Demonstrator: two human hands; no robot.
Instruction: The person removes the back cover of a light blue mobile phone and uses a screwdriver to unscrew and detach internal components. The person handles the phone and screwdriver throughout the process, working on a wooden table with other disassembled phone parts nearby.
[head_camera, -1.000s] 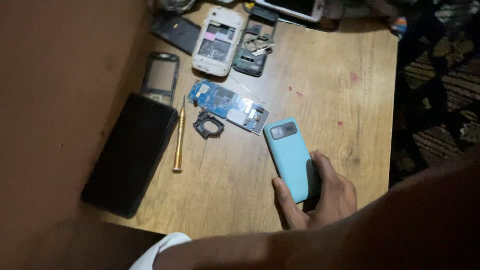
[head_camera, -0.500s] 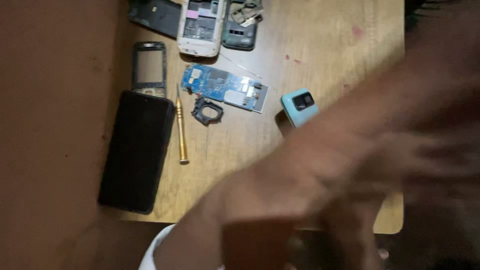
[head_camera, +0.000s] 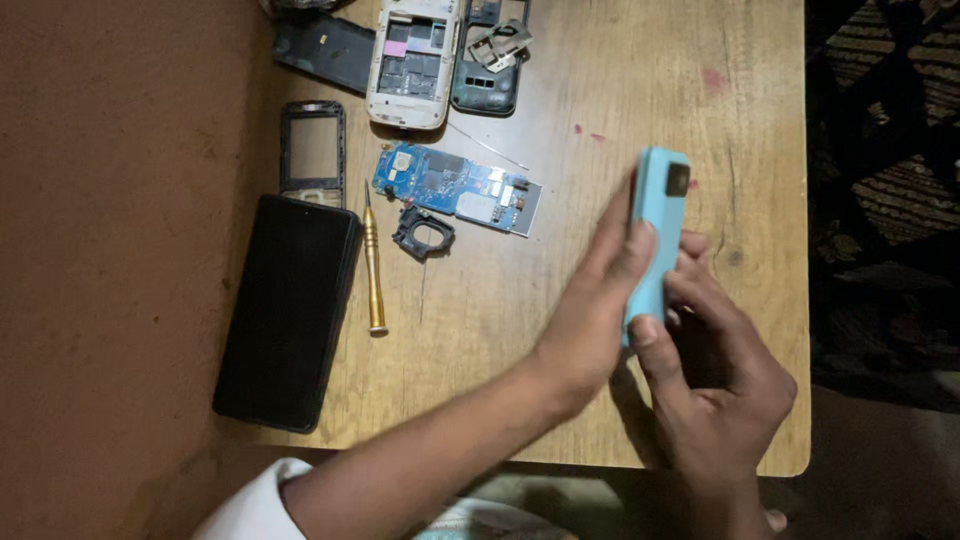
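A light blue phone (head_camera: 660, 215) in a case is held on edge above the wooden table (head_camera: 600, 80), its camera end pointing away from me. My left hand (head_camera: 590, 310) grips its left side with the thumb on the back. My right hand (head_camera: 715, 375) holds its lower end and right side from below. Both hands are over the right half of the table.
A large black phone (head_camera: 288, 310) lies face down at the table's left edge beside a gold screwdriver (head_camera: 373, 265). A blue circuit board (head_camera: 455, 188), a small black frame piece (head_camera: 424, 231), a black bezel (head_camera: 312, 150) and opened phone shells (head_camera: 415, 60) lie further back.
The blue phone, held flat in my right hand a second ago, is now raised on edge. My left arm swept in across the view and took hold of it too.
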